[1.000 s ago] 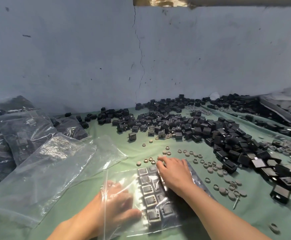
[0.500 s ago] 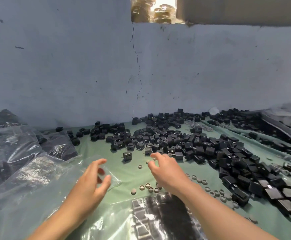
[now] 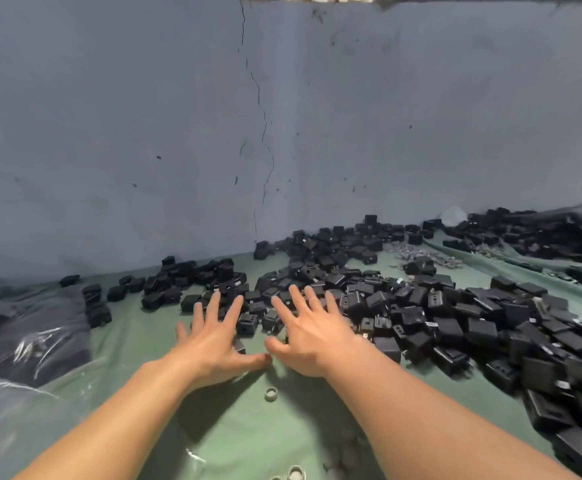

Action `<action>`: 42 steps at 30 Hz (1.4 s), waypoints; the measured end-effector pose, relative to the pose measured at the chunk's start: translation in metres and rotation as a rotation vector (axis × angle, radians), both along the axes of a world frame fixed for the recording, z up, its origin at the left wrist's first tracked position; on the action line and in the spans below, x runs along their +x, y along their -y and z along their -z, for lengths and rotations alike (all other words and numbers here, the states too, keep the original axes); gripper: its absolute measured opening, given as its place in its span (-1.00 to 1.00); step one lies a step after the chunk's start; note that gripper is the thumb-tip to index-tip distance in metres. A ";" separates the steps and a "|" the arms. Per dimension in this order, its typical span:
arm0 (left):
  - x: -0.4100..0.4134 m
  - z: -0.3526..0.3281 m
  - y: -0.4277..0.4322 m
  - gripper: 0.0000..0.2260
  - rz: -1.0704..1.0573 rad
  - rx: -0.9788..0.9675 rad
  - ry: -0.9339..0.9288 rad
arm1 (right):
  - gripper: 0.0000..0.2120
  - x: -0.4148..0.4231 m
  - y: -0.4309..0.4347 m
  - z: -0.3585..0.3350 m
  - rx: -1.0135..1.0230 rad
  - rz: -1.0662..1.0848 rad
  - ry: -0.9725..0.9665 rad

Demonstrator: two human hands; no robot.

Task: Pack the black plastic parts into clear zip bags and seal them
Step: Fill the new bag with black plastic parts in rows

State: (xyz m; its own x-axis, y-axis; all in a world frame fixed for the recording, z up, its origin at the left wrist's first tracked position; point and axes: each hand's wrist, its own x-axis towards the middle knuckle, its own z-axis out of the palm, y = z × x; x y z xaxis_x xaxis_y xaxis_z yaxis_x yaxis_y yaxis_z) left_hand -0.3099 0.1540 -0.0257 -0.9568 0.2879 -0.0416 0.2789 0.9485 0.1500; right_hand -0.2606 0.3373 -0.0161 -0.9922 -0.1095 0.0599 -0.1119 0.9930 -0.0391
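green-clothed table (image 3: 248, 427) below a cracked grey wall (image 3: 144, 133), strewn with black plastic parts (image 3: 421, 317); left hand (image 3: 213, 344) and right hand (image 3: 312, 336) side by side, fingers spread wide, at the pile's near edge.

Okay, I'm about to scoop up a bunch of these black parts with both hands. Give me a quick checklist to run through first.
1. Hands free: ok. The left hand and right hand are open, fingers spread, holding nothing.
2. Parts in reach: ok. The fingertips are at the near edge of the pile of black parts.
3. Pull-back path clean: not ok. A grey ring lies on the green cloth between the forearms and could get swept along.
4. Open bag ready: cannot tell. The clear bag at the left shows no mouth.
5. Filled bags out of the way: ok. They are far left, apart from both hands.
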 end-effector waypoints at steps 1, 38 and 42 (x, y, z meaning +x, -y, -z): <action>-0.011 0.001 -0.002 0.16 0.005 -0.004 0.002 | -0.28 -0.008 -0.001 0.002 0.005 -0.005 0.010; 0.156 -0.012 0.044 -0.36 0.088 -0.059 0.000 | -0.40 0.145 0.033 0.005 -0.246 -0.105 0.133; 0.179 -0.020 0.062 -0.36 0.053 0.011 0.042 | -0.40 0.169 0.029 -0.010 -0.328 -0.027 -0.005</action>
State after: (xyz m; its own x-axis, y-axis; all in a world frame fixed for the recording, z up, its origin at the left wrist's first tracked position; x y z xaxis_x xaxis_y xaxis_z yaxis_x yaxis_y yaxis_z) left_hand -0.1314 0.0920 -0.0060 -0.9375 0.3392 -0.0777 0.3223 0.9306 0.1732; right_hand -0.0917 0.3085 -0.0060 -0.9888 -0.1100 0.1012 -0.1392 0.9241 -0.3560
